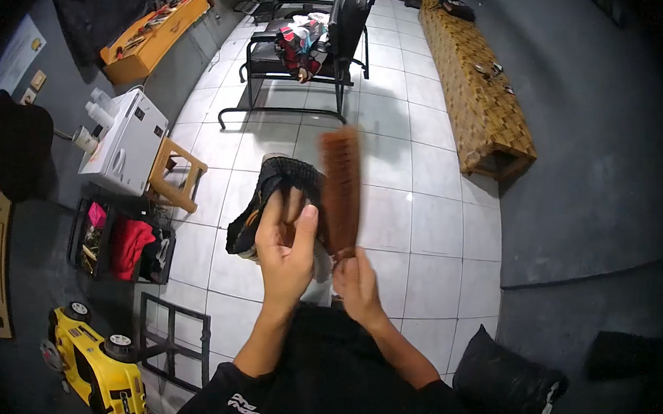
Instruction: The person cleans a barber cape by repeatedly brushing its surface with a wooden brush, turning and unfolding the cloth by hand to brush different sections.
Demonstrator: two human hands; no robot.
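Note:
My left hand [286, 246] holds a dark shoe [287, 175], its fingers inside the opening and its thumb outside. The shoe has a black textured upper and a pale sole edge. Right beside it, my right hand [355, 282] is closed round the lower end of a brown brush [339, 184]. The brush stands upright, slightly blurred, with its upper part close to the shoe's right side. Whether the bristles touch the shoe cannot be made out.
A black chair [303, 59] with clothes stands ahead. Along the right wall runs a woven bench [482, 87]. At the left are a white cabinet [132, 143], a wooden stool [176, 177], a black crate [83, 247] and a yellow toy car [94, 360]. A black bag [504, 381] lies at lower right.

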